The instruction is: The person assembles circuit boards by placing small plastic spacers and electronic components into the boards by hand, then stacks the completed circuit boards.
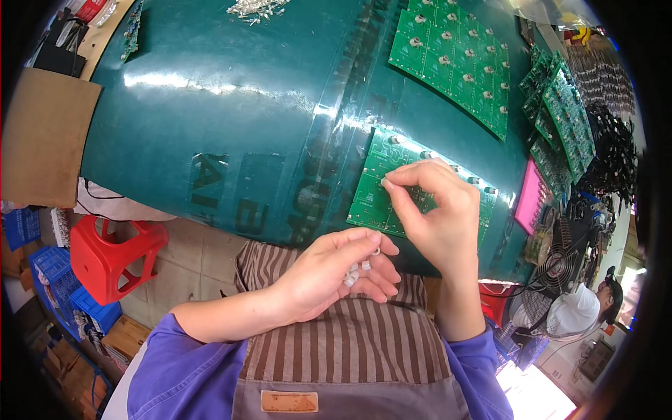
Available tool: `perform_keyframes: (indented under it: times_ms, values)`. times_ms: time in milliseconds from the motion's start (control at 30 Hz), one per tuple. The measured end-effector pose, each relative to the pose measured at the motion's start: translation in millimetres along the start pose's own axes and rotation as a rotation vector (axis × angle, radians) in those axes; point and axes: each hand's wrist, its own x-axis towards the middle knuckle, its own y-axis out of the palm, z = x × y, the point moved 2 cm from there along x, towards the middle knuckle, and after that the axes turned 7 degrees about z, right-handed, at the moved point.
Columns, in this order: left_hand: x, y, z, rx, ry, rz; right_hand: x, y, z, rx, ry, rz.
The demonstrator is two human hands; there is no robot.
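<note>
My left hand (pixel 343 269) is cupped in front of my apron, its fingers curled around several small white cylindrical parts (pixel 352 276). One more small white part (pixel 376 251) sits by its thumb tip. Over the near green circuit board (pixel 371 192), my right hand (pixel 441 210) pinches thumb and index fingertip together; what lies between them, if anything, is too small to make out. A row of small white-and-dark round components (pixel 427 155) stands along that board's far edge. My right hand hides much of the board's middle.
A larger green circuit board panel (pixel 455 59) with mounted components lies farther off. Stacked boards (pixel 568 115) and a pink tray (pixel 530 196) are at the right. Small clear parts (pixel 257 7) lie heaped at the far edge. A red stool (pixel 115 257) stands left; a person (pixel 574 311) is at far right.
</note>
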Motion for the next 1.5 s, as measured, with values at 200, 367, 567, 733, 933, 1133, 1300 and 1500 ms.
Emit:
perform_keyframes:
  times_ms: [200,367,567,733,933,1133,1300,1500]
  values:
    - [1.1,-0.5,0.2,0.032,0.017,-0.038,-1.7,4.8,-0.3,0.021,0.004,-0.038]
    - [1.9,2.5,-1.1,0.022,0.031,-0.042,-5.8,8.6,0.3,0.047,0.037,-0.084]
    - [5.8,12.3,-5.6,0.121,-0.042,-0.052,-15.0,0.7,-1.1,-0.054,-0.06,-0.085]
    - [7.3,11.6,0.2,0.243,-0.04,-0.076,-30.0,-39.9,-19.8,-0.202,0.012,-0.168]
    - [18.4,14.3,3.6,0.226,-0.053,0.053,-111.6,-141.7,-129.9,-0.696,0.591,-0.627]
    - [31.6,34.2,4.7,0.306,-0.073,-0.131,-122.8,-166.7,-175.0,-0.89,0.62,-0.579]
    - [36.3,25.3,10.5,0.232,-0.035,-0.054,-118.6,-165.9,-196.7,-0.86,0.564,-0.621]
    - [41.3,30.3,9.9,0.213,-0.057,-0.084,-119.3,-168.6,-189.8,-0.781,0.536,-0.745]
